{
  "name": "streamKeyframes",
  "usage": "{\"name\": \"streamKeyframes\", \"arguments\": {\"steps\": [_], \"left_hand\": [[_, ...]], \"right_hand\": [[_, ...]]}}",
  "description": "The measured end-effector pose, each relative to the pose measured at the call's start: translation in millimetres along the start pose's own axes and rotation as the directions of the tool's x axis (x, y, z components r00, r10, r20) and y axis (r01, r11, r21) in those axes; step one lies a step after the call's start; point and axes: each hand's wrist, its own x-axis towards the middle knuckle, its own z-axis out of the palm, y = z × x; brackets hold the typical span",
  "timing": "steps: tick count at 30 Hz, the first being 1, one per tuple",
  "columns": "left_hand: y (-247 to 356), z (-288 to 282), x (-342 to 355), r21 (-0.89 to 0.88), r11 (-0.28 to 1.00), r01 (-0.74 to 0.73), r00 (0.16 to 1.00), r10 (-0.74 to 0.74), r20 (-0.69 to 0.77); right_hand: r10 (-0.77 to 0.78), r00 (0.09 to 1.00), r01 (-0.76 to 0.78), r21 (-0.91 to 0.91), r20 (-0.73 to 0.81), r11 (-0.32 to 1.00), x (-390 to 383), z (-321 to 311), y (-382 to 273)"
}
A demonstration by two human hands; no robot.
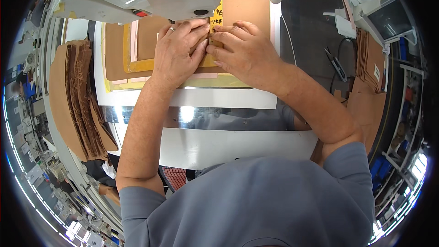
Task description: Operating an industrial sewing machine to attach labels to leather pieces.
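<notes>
My left hand lies on a flat brown fabric piece, its fingers bent and drawn together toward the right. Facing it, my right hand has curled fingers, and the fingertips of both hands nearly meet. A yellow strip with black marks runs down between them, partly covered by my fingers. What the fingertips pinch, if anything, is hidden. Around the fabric is a yellow template frame with pale pink strips along it. Another brown panel extends beyond my right hand.
A large white machine head with red marks overhangs the work. White sheeting lies beneath the template. Stacked brown fabric pieces stand at left, more brown pieces at right. Snips, a cable and a screen are also at right.
</notes>
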Motion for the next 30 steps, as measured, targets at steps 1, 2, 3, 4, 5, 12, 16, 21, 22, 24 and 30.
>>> {"name": "streamKeyframes", "arguments": {"steps": [1, 2, 3, 4, 5, 12, 16, 21, 22, 24, 30], "left_hand": [[-3, 1, -1, 0.000, 1.000, 0.001, 1.000, -0.001, 0.000], [-6, 2, -2, -0.037, 0.999, 0.009, 1.000, -0.009, 0.001], [-8, 2, -2, -0.074, 0.997, 0.015, 1.000, -0.015, 0.002], [-7, 2, -2, -0.073, 0.997, 0.016, 1.000, -0.016, 0.001], [-6, 3, -2, -0.073, 0.997, 0.003, 0.999, -0.005, -0.031], [2, -4, -8, 0.040, 0.995, -0.092, 0.995, 0.093, -0.036], [-1, 0, -12, -0.005, 0.997, -0.071, 0.997, 0.070, -0.042], [-3, 6, -8, -0.058, 0.992, -0.114, 0.988, 0.107, -0.114], [-2, 5, -7, -0.059, 0.991, -0.117, 0.988, 0.109, -0.113], [1, 3, -5, 0.030, 0.997, -0.068, 0.992, 0.071, -0.100], [5, -1, -1, 0.121, 0.992, -0.030, 0.997, 0.039, -0.073]], "right_hand": [[-0.001, 1.000, 0.001, 0.001, 0.000, 1.000, 2, -1, -1], [0.022, 1.000, -0.022, 0.015, 0.003, 1.000, 3, -3, -2], [0.045, 0.999, -0.045, 0.028, 0.005, 0.999, 4, -3, -2], [0.044, 0.999, -0.044, 0.029, 0.004, 0.999, 4, -3, -1], [0.059, 0.998, -0.060, 0.023, 0.028, 0.998, 2, -2, 2], [0.072, 0.996, -0.072, 0.004, 0.050, 0.997, 1, -2, 13], [0.078, 0.997, -0.078, 0.007, 0.029, 0.997, 4, -2, 16], [0.074, 0.997, -0.074, 0.019, -0.015, 0.997, 6, 0, 22], [0.076, 0.997, -0.076, 0.018, -0.016, 0.997, 6, 0, 23], [0.077, 0.997, -0.078, -0.016, -0.020, 0.997, 7, 1, 27], [0.066, 0.997, -0.067, -0.034, -0.032, 0.997, 10, 3, 36]]}}
